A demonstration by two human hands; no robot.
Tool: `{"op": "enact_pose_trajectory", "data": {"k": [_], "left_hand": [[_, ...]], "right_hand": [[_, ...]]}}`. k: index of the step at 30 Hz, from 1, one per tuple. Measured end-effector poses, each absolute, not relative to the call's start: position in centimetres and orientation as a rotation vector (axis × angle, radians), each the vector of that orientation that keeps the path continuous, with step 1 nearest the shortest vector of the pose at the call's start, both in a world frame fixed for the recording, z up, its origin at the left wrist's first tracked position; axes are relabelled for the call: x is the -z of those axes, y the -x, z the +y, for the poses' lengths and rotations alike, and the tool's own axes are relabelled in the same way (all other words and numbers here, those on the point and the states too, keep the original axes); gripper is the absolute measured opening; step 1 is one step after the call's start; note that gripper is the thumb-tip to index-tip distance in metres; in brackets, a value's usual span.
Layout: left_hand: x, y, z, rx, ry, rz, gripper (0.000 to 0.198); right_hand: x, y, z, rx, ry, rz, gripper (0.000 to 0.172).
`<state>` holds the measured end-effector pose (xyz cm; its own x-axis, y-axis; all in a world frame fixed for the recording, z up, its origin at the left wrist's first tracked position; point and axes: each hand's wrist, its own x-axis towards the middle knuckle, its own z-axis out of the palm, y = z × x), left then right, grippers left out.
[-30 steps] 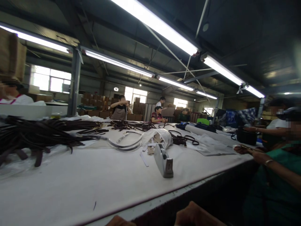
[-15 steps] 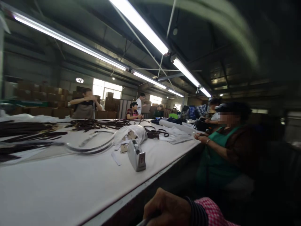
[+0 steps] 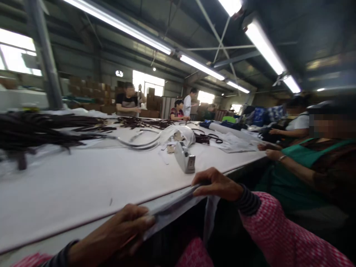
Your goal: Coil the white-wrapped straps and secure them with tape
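Observation:
My left hand (image 3: pixel 116 228) and my right hand (image 3: pixel 218 184) hold a long dark strap in a pale, thin wrapping (image 3: pixel 174 212) stretched between them along the table's front edge. At the left end, my left thumb and fingers are closed on it. My right hand pinches the other end between thumb and fingers, and a pale tail hangs below that hand. Just beyond my right hand, a grey tape dispenser (image 3: pixel 185 159) stands on the white table (image 3: pixel 69 185). Behind the dispenser lies a white plastic bag (image 3: pixel 182 132) with pieces of brown card in it.
A heap of dark straps (image 3: pixel 41 129) covers the table's left side. Curved grey strips (image 3: pixel 139 144) lie mid-table. Coiled dark straps (image 3: pixel 214 138) and white sheets (image 3: pixel 236 141) lie further right. A co-worker in a green apron (image 3: pixel 294 163) is close on my right; several others are around the table.
My view has turned left and down. My left hand has come into view, and my right hand has risen to the table edge. The wrapped strap now shows between both hands.

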<state>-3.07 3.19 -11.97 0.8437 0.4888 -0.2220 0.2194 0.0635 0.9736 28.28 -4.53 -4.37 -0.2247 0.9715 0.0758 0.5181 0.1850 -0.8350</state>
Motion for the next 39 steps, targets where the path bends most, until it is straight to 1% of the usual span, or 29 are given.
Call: {"op": "enact_pose_trajectory", "data": {"k": [3, 5, 7, 9, 12, 15, 17, 19, 22, 25, 26, 28, 30, 33, 37, 39], "left_hand": [[10.8, 3.2, 3.9, -0.178, -1.474, 0.532, 0.049], [10.6, 3.1, 4.6, -0.150, -1.380, 0.453, 0.042], [10.9, 3.2, 5.0, -0.139, -1.276, 0.389, 0.035], [11.6, 3.0, 5.1, -0.150, -1.197, 0.349, 0.032], [13.0, 2.3, 4.9, -0.166, -1.125, 0.322, 0.031], [13.4, 1.1, 4.4, -0.186, -1.083, 0.281, 0.033], [12.5, 0.4, 3.9, -0.267, -1.060, 0.259, 0.033], [10.6, 0.0, 3.5, -0.380, -1.072, 0.242, 0.031], [7.0, -0.2, 3.3, -0.595, -1.163, 0.257, 0.026], [4.4, -0.4, 3.5, -0.907, -1.112, 0.317, 0.021], [3.9, -0.6, 3.6, -1.006, -1.065, 0.340, 0.020], [3.7, -1.2, 3.7, -1.167, -1.016, 0.400, 0.026], [4.2, -1.7, 3.9, -1.298, -1.066, 0.480, 0.031], [6.2, -1.8, 4.0, -1.425, -1.415, 0.614, 0.030], [10.4, -0.1, 3.9, -1.354, -2.198, 0.497, 0.034], [12.6, 0.8, 3.5, -1.291, -2.338, 0.421, 0.031]], "right_hand": [[4.0, -29.4, -2.7, -0.975, 1.407, -1.802, 0.039], [4.3, -29.9, -1.8, -1.014, 1.383, -1.775, 0.044], [4.8, -30.2, -1.0, -1.055, 1.354, -1.736, 0.041], [5.6, -30.2, -0.2, -1.047, 1.324, -1.689, 0.034], [6.8, -30.1, 1.3, -0.890, 1.274, -1.646, 0.028], [8.0, -30.1, 2.6, -0.605, 1.236, -1.654, 0.023], [8.7, -29.9, 2.9, -0.431, 1.234, -1.647, 0.020], [9.6, -29.1, 2.8, -0.375, 1.237, -1.624, 0.019], [11.4, -26.3, 1.7, -0.547, 1.176, -1.601, 0.029], [13.3, -21.8, 0.0, -0.934, 1.044, -1.472, 0.041], [13.8, -20.4, -0.6, -1.043, 0.992, -1.426, 0.045], [14.5, -18.1, -1.9, -1.222, 0.924, -1.385, 0.051], [14.8, -16.8, -3.0, -1.344, 0.916, -1.375, 0.052], [14.2, -16.7, -4.4, -1.430, 0.975, -1.403, 0.052], [11.9, -19.0, -5.9, -1.394, 1.120, -1.510, 0.055], [10.3, -20.5, -6.3, -1.333, 1.235, -1.520, 0.052]]}}
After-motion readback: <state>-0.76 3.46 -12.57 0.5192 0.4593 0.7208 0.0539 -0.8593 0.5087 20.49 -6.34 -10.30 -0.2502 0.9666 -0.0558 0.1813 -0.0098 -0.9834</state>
